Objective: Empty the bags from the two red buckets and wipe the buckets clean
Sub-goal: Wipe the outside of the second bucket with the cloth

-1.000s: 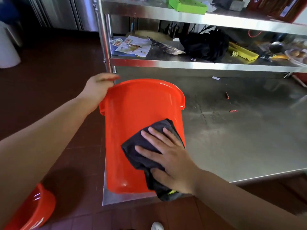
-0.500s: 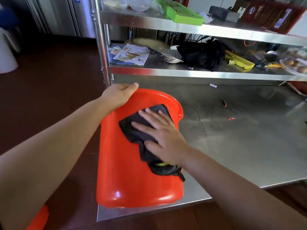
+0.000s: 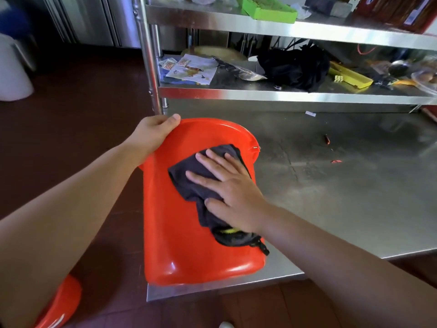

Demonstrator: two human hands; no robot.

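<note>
Red bucket (image 3: 189, 252) now tipped further over under right hand (image 3: 233, 195); flat fingers have slid dark cloth (image 3: 189, 181) rimward. Left hand (image 3: 151, 133) clamps the rim. Outer-wall wipe well underway.

We saw a bright red bucket (image 3: 189, 245), a dark grey cloth (image 3: 196, 176) edged yellow, a silver steel counter (image 3: 343, 197), and a green tray (image 3: 267, 9) above the bucket.

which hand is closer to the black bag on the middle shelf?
Right. The right hand presses a dark cloth on the red bucket, below the black bag. The left hand grips the rim, farther left.
</note>
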